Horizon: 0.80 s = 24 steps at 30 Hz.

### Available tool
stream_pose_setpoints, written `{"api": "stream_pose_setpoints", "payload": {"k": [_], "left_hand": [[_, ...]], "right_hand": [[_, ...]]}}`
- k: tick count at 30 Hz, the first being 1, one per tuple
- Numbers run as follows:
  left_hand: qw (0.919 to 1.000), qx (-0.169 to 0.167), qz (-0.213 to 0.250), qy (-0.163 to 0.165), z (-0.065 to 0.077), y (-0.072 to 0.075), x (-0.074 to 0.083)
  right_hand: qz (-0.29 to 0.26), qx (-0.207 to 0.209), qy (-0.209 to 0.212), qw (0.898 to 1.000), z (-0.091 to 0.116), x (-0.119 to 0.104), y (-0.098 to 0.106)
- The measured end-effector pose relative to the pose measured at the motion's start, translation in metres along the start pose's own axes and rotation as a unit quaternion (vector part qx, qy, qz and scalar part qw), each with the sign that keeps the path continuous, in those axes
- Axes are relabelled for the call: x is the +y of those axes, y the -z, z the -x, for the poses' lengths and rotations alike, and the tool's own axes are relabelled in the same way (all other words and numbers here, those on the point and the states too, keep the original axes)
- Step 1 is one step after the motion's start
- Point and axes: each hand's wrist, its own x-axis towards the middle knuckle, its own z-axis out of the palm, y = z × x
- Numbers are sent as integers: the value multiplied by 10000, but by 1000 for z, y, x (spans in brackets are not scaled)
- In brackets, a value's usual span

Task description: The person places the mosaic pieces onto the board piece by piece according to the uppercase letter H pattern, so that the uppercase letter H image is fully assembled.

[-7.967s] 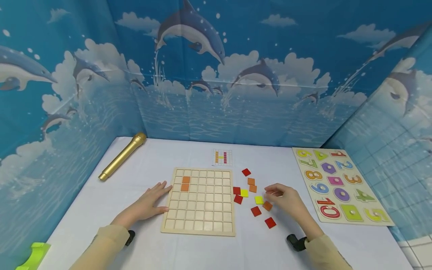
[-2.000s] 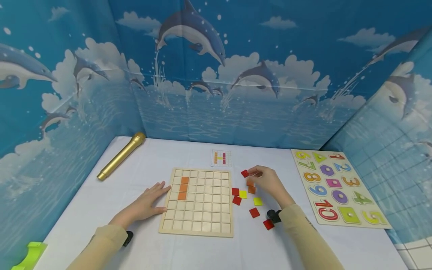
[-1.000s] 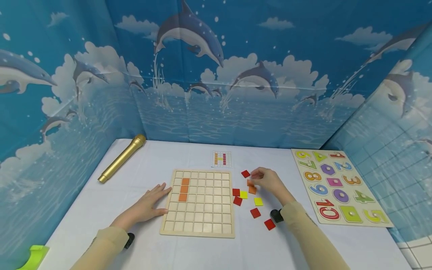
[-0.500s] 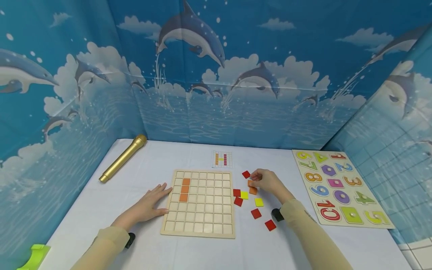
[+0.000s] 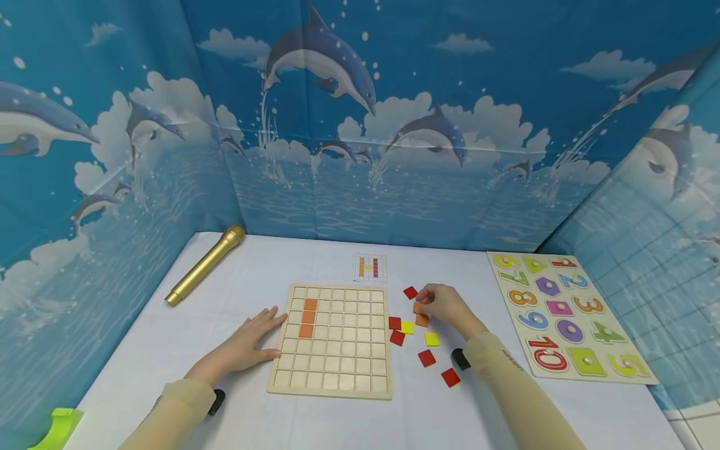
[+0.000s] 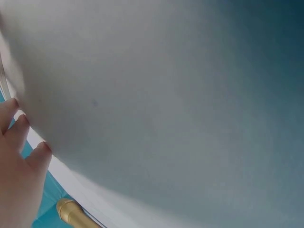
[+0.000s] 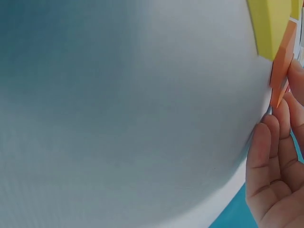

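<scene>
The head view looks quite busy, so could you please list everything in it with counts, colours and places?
Board: 1, pale wood, centre
Orange tiles: 5, orange, 3 in the board, 2 loose to its right
Yellow tiles: 2, yellow, right of the board
Red tiles: 5, red, right of the board
Card: 1, white with coloured squares, behind the board
Microphone: 1, gold, back left
Puzzle: 1, cream with multicoloured pieces, right
Green object: 1, green, left edge, cut off
Table: 1, white, beneath
Backdrop: at least 1, mostly blue, behind and at the sides
Wrist devices: 2, black, at the wrists
Sleeves: 2, beige, forearms
Left hand: 1, bare, at the board's left edge
Right hand: 1, bare, at a loose orange tile
</scene>
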Motion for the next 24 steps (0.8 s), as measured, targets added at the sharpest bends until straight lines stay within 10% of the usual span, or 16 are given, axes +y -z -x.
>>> {"api": "stream_pose_setpoints", "payload": {"k": [24], "left_hand": [[10000,-23,-21,29,2,1,2]], "right_hand": [[-251,-356,-301,9986,3,-5,2]]}}
